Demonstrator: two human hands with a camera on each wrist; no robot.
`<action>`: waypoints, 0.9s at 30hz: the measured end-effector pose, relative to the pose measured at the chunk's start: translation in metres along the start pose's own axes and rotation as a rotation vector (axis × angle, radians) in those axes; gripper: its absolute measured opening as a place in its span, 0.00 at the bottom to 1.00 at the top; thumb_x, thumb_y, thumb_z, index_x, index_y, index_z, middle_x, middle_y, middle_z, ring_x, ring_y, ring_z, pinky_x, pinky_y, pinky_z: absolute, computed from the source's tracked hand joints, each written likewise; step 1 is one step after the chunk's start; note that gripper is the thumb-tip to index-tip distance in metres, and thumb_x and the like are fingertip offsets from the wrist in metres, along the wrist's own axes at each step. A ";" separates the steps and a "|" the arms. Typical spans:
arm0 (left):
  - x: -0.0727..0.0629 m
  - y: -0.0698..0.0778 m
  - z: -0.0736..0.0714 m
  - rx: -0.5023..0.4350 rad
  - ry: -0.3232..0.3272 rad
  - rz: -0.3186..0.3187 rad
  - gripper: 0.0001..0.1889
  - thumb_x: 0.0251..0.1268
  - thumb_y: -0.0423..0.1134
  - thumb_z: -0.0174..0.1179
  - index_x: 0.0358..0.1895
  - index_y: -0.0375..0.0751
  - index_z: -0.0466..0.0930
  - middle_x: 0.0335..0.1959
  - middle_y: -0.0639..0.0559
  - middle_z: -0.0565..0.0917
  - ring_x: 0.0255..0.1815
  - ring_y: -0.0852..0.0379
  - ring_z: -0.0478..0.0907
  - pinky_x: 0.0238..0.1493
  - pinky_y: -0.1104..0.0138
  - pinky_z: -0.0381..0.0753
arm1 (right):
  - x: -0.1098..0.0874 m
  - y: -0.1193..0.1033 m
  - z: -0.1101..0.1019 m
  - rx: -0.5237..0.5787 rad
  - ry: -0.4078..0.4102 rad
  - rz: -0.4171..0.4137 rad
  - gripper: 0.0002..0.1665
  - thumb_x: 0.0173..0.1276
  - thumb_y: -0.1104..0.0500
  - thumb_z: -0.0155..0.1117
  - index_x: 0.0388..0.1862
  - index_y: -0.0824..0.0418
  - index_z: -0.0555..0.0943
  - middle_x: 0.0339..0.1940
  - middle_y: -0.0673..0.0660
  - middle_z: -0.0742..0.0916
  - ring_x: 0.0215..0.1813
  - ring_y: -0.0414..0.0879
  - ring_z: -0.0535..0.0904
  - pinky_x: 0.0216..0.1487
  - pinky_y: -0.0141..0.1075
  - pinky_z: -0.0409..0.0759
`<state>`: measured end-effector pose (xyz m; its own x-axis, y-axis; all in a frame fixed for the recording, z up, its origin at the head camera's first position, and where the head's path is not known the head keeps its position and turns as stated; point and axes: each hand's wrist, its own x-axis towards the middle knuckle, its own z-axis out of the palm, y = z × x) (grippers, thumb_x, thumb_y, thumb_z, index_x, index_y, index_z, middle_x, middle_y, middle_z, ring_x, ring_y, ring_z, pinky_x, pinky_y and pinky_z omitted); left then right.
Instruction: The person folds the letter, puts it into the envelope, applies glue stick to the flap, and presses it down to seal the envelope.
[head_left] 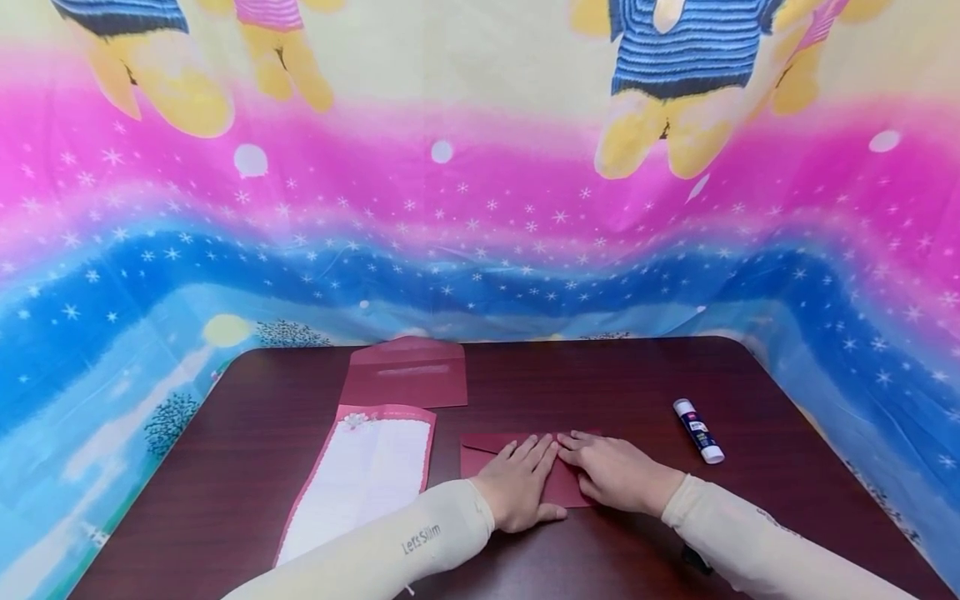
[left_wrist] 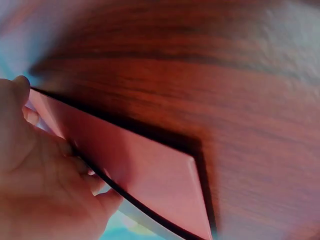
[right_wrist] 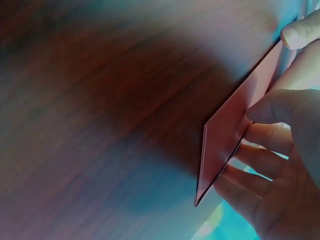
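A dark red envelope (head_left: 562, 487) lies flat on the table in front of me, its flap folded over along the far side. My left hand (head_left: 517, 487) rests on the middle of it with fingers extended and thumb out past the near edge. The right hand (head_left: 624, 475) lies across the envelope's right part, its fingers touching the flap close beside the left fingertips. In the left wrist view the envelope (left_wrist: 145, 170) stretches out past the fingers, one corner uncovered. The right wrist view shows right fingertips along the folded edge and the thumb over the envelope (right_wrist: 225, 130).
A glue stick (head_left: 699, 432) with white ends lies to the right. At the back left is another red envelope (head_left: 408, 387) with its flap up and a pale streak across it. A white letter sheet with a red border (head_left: 367, 475) lies nearer, partly under the left sleeve.
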<state>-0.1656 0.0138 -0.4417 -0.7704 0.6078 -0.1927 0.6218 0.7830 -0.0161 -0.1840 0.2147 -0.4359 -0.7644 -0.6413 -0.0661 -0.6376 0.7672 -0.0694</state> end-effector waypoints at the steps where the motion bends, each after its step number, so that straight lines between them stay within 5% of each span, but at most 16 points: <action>1: 0.000 -0.001 0.001 0.014 -0.003 -0.001 0.44 0.71 0.73 0.42 0.82 0.50 0.51 0.84 0.56 0.54 0.84 0.58 0.52 0.81 0.62 0.57 | 0.000 -0.001 -0.001 0.009 -0.004 0.008 0.26 0.68 0.60 0.63 0.66 0.63 0.79 0.68 0.64 0.81 0.70 0.60 0.77 0.63 0.54 0.80; 6: -0.007 -0.005 -0.003 0.061 -0.024 -0.007 0.46 0.69 0.76 0.42 0.82 0.52 0.52 0.84 0.59 0.53 0.84 0.60 0.52 0.81 0.65 0.58 | 0.001 -0.004 -0.003 0.050 -0.011 0.034 0.27 0.69 0.58 0.65 0.66 0.63 0.79 0.68 0.66 0.81 0.70 0.61 0.77 0.65 0.55 0.78; 17: -0.027 -0.029 -0.010 -0.073 -0.118 -0.029 0.46 0.70 0.73 0.44 0.81 0.47 0.53 0.84 0.55 0.54 0.84 0.56 0.52 0.81 0.65 0.57 | -0.002 0.000 -0.003 0.161 -0.075 0.076 0.29 0.72 0.55 0.65 0.70 0.60 0.76 0.72 0.63 0.78 0.74 0.60 0.72 0.67 0.58 0.75; 27: -0.047 -0.052 -0.012 -0.061 -0.127 -0.065 0.44 0.70 0.70 0.48 0.79 0.43 0.58 0.82 0.49 0.58 0.82 0.50 0.57 0.80 0.63 0.60 | -0.001 0.002 -0.002 0.176 -0.080 0.069 0.29 0.72 0.55 0.65 0.70 0.60 0.76 0.73 0.63 0.77 0.75 0.60 0.71 0.69 0.58 0.73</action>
<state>-0.1639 -0.0539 -0.4197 -0.7820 0.5374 -0.3157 0.5588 0.8289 0.0267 -0.1848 0.2169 -0.4335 -0.7910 -0.5918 -0.1551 -0.5524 0.7999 -0.2346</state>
